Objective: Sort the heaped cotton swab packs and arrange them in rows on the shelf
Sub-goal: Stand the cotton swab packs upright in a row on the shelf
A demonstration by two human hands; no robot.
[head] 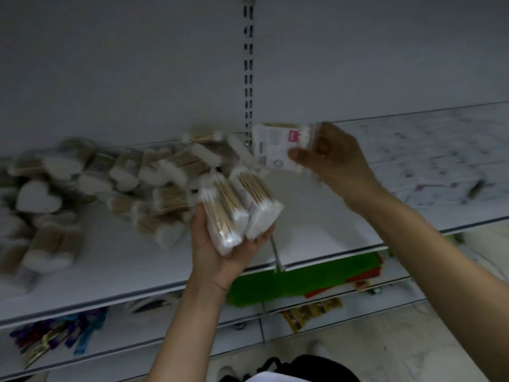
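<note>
Mostly crinkled clear plastic over pale wooden sticks tipped with white cotton: a heap of cotton swab packs [115, 177] sprawled across the left and middle of the white shelf [316, 230], several with heart-shaped ends, all smeared by blur. At the centre of the frame, left hand [217, 252] palm up, fingers and thumb curled round two oblong packs [225, 213] held side by side and tilted, just off the heap's right edge. Right of centre and a little higher, right hand [333, 158] pinching a flat rectangular pack [275, 158] by its right end, thumb in front and fingers behind, printed white face with a pink patch turned outward, raised above the shelf close to the grey back panel [137, 78]. Behind that pack, a slotted metal upright [248, 78] running up the panel. Print on the pack unreadable. Heap cut off at the left edge of the frame. Far right of the shelf pale and mottled, hard to make out. Lower in the frame, a green sheet [289, 282] and blurred coloured packets [55, 334] on lower shelves [165, 340], details lost.
</note>
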